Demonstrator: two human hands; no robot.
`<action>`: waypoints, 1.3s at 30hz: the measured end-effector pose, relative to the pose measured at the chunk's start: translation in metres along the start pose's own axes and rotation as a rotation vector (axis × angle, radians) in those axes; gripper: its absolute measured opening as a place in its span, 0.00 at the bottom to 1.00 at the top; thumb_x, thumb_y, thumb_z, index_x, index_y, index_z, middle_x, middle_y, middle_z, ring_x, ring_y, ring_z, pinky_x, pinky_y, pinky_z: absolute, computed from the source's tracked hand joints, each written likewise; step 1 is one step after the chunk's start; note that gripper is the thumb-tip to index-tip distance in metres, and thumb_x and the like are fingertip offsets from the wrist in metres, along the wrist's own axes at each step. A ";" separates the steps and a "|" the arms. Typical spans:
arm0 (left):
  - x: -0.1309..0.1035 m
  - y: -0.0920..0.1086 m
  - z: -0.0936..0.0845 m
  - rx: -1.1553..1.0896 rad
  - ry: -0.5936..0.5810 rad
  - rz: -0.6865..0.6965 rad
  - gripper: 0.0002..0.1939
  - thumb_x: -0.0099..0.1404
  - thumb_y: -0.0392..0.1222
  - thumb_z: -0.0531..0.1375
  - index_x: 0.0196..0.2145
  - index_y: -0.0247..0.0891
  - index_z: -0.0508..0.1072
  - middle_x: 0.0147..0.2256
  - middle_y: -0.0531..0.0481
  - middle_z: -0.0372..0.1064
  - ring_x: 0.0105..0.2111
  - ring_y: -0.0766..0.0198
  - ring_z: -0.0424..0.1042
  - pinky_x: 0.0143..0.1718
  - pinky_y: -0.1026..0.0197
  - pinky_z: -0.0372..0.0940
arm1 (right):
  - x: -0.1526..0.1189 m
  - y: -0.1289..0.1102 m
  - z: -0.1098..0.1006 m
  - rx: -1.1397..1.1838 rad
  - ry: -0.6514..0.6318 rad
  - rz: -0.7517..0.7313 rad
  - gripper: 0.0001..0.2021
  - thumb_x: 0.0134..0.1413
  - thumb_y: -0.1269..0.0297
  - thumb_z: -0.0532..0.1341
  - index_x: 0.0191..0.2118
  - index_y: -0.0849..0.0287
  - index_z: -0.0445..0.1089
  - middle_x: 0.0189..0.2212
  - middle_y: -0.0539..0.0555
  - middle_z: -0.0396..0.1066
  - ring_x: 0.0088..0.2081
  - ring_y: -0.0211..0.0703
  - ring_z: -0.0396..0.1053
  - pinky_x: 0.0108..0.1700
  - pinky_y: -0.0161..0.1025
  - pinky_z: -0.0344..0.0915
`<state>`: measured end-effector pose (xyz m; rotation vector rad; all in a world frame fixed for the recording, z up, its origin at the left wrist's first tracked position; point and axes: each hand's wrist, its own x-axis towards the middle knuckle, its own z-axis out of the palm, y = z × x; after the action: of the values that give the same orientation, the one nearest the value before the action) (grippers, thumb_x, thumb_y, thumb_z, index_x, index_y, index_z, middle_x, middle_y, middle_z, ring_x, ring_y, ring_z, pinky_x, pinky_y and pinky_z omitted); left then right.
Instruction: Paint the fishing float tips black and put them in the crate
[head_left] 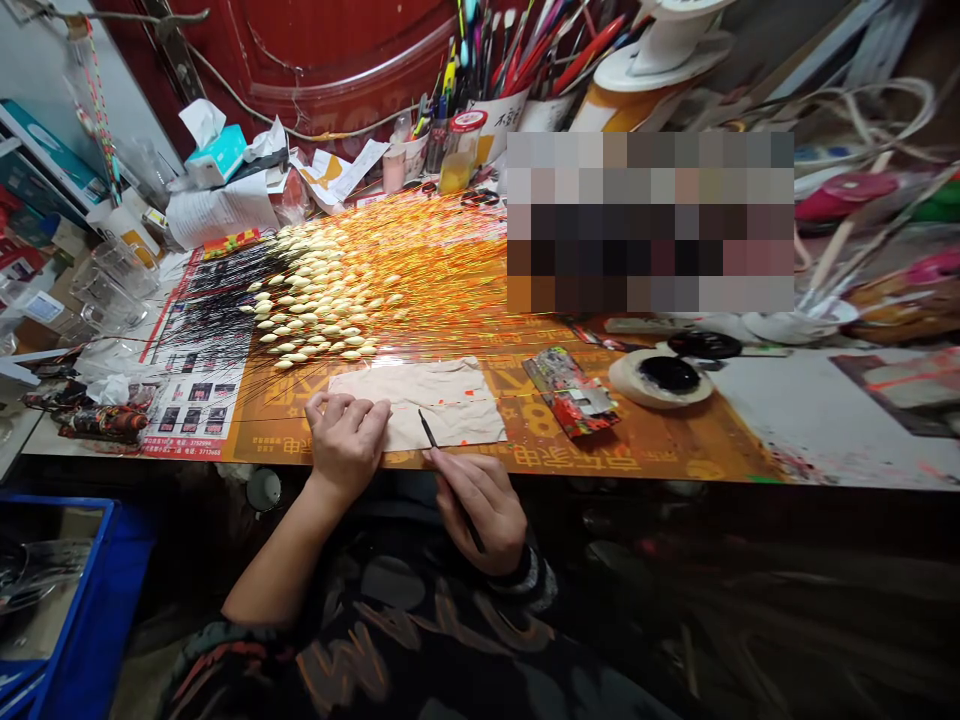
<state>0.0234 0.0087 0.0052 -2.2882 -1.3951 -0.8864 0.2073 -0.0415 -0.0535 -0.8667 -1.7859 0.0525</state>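
Note:
My left hand (346,432) rests at the left end of a creased pale cloth or paper (420,372), its fingers closed on a fishing float (442,403). Only the float's thin tip shows, running rightward over the sheet; its body is hidden by the fingers. In my right hand (481,505) is a slim dark paintbrush (427,428), held like a pen, its point raised towards the sheet. Beyond my hands lies a broad bunch of fishing floats (322,290) with cream bodies, dark stems to the left and orange-yellow tips to the right.
Right of the sheet are a paint-smeared palette piece (571,392) and a round pot of black paint (670,376). Brush-filled cups (499,125), a jar (459,152) and a tissue box (216,155) stand at the back. Glass mugs (112,285) are on the left. A pixelated block hides the back right.

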 end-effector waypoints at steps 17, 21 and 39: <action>0.000 -0.002 -0.005 0.003 0.008 0.003 0.07 0.70 0.40 0.57 0.42 0.41 0.76 0.34 0.50 0.77 0.37 0.60 0.70 0.49 0.49 0.52 | 0.002 -0.004 0.005 0.007 -0.028 -0.005 0.32 0.58 0.79 0.59 0.67 0.56 0.56 0.47 0.61 0.74 0.43 0.51 0.72 0.42 0.48 0.71; -0.004 -0.008 -0.008 0.002 0.010 -0.010 0.07 0.69 0.39 0.58 0.43 0.41 0.75 0.35 0.50 0.77 0.38 0.60 0.70 0.50 0.49 0.52 | 0.001 -0.004 0.005 0.034 -0.022 -0.028 0.32 0.57 0.80 0.60 0.66 0.58 0.57 0.47 0.61 0.75 0.44 0.51 0.72 0.42 0.48 0.72; -0.009 -0.013 -0.010 -0.007 0.032 -0.007 0.07 0.69 0.38 0.59 0.43 0.40 0.75 0.36 0.49 0.76 0.37 0.60 0.69 0.49 0.49 0.53 | 0.005 -0.009 0.011 0.019 -0.039 -0.002 0.32 0.57 0.80 0.60 0.66 0.56 0.58 0.48 0.60 0.74 0.44 0.50 0.71 0.43 0.48 0.70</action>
<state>0.0053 0.0034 0.0062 -2.2655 -1.3890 -0.9271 0.1926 -0.0406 -0.0499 -0.8554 -1.8196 0.0854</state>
